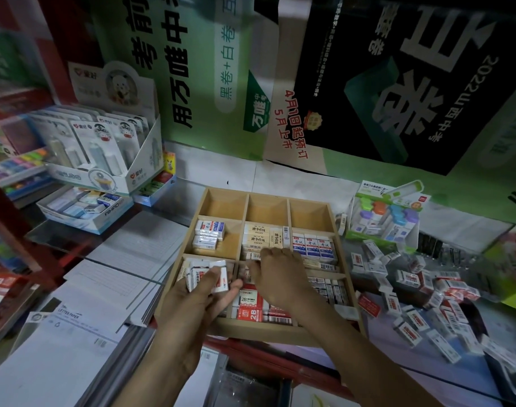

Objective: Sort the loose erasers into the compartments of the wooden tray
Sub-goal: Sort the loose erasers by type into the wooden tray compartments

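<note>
The wooden tray (283,330) with several compartments lies in the middle of the counter. Its three far compartments are bare; the nearer ones hold boxed erasers. My left hand (198,301) holds a few red-and-white erasers (218,277) over the tray's near-left compartment. My right hand (277,274) reaches into the middle of the tray, its curled fingertips on small erasers (252,257) at the divider; whether it grips one is hidden. Loose erasers (412,292) lie scattered in a heap to the right of the tray.
Stacks of lined letter paper (104,289) lie left of the tray. A white box of erasers (86,207) and a card display (98,151) stand at the back left. A green sharpener-and-eraser display (383,218) stands at the back right. Posters cover the wall behind.
</note>
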Tool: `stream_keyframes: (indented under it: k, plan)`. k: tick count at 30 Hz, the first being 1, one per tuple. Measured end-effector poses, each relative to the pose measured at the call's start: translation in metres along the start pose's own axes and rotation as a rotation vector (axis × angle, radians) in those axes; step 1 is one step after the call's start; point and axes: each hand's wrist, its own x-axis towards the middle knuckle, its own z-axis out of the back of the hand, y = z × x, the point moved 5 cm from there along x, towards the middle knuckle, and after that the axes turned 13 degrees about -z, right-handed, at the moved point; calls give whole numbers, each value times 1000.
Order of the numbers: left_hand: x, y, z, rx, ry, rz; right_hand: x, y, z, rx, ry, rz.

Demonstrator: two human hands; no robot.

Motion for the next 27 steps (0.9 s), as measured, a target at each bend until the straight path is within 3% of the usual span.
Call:
stream_keyframes:
  k: [3,9,16,19,22,25,27]
  plan:
    - [-1,1,0,-8,-5,13,-4,-7,-2,131,11,48]
    - [-1,4,-2,-3,3,45,-6,-9,-2,148,42,98]
    - [-1,3,-4,4,2,53,18,-4,-4,198,236,74]
    - [-1,3,-4,-11,19,69,12,-13,9,413,229,58]
    - [3,4,-4,-64,22,121,-7,-21,45,620,-18,36]
    - [6,11,-10,-108,30,153,-39,-1,52,861,257,117]
    - [6,14,-14,-85,25,159,-52,7,49,851,210,181]
